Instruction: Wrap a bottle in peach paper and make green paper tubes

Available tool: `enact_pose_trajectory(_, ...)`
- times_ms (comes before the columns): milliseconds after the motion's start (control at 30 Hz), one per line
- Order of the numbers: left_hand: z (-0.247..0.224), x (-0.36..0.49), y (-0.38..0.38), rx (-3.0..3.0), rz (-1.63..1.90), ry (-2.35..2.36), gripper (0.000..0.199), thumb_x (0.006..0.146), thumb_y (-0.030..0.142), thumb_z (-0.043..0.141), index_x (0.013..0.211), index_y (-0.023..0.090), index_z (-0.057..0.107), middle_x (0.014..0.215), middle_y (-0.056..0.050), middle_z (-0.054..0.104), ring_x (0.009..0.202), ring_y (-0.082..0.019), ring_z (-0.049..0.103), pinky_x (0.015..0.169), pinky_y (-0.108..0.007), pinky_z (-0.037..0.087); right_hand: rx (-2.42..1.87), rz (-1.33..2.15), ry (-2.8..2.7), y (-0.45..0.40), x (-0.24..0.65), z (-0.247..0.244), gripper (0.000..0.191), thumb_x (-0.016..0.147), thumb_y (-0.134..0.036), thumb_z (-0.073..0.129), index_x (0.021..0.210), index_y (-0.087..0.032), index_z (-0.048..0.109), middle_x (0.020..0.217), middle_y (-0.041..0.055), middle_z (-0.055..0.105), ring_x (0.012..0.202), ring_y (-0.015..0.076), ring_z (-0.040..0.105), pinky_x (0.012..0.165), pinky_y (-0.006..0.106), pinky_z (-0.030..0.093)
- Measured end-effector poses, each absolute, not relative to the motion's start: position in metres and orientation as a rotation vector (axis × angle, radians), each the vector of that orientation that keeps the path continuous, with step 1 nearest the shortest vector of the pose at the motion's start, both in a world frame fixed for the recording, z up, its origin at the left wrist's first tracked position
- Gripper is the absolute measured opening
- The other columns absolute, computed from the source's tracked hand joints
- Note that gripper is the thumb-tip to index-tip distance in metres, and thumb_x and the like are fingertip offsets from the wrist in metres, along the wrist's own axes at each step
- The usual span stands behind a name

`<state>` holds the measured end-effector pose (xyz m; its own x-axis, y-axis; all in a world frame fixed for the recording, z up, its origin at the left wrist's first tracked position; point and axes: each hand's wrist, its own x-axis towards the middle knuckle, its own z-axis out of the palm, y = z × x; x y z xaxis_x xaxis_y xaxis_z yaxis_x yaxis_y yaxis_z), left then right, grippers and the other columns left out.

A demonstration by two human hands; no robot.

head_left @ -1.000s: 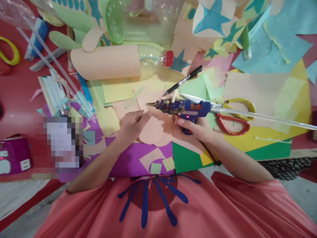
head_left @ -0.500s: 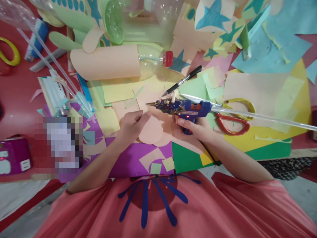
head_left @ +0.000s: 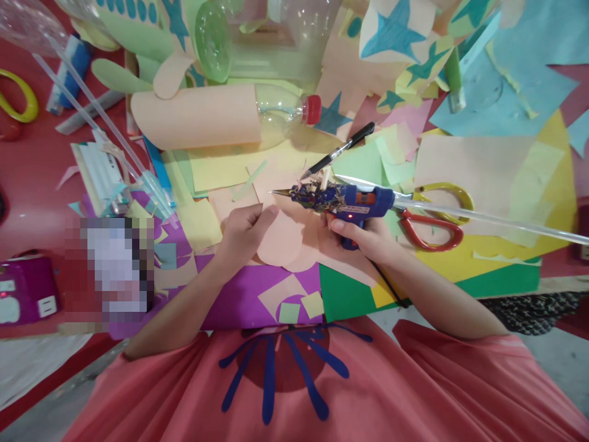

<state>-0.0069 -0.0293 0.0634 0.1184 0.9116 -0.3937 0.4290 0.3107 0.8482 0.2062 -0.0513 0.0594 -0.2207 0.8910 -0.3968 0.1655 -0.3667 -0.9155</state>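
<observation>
A blue hot glue gun (head_left: 363, 202) is gripped in my right hand (head_left: 368, 238), its metal nozzle pointing left. Bits of debris cling to its front, a red light glows on it, and a long clear glue stick (head_left: 501, 226) runs out of its back. My left hand (head_left: 243, 232) is closed, thumb pressed over a rounded peach paper piece (head_left: 280, 240); its lower fingers are hidden. The nozzle tip sits just above and right of my left thumb, apart from it.
Beyond my hands lies a peach-wrapped bottle (head_left: 202, 116) with a red cap. A black pen (head_left: 338, 150) and scissors (head_left: 432, 236) are near the gun. Blue paper stars (head_left: 396, 31), coloured sheets and scraps cover the table. A purple box (head_left: 30, 288) stands at left.
Hardly anything differs. My left hand and the paper piece have shifted very slightly left, and the glue gun has moved a tiny bit right.
</observation>
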Motion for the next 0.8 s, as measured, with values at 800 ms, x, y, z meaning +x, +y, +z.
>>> enact_pose_trajectory(800, 0.0664, -0.0073, -0.0287, 1.297, 0.669, 1.495, 0.041, 0.076, 0.043, 0.05, 0.05, 0.02, 0.029, 0.05, 0.004, 0.025, 0.048, -0.007, 0.023, 0.043, -0.023, 0.021, -1.514, 1.613, -1.205, -0.0516, 0.2076, 0.0601, 0.053, 0.064, -0.071, 0.067, 0.057, -0.021, 0.051, 0.046, -0.0012, 0.052, 0.042, 0.011, 0.048, 0.04, 0.026, 0.041)
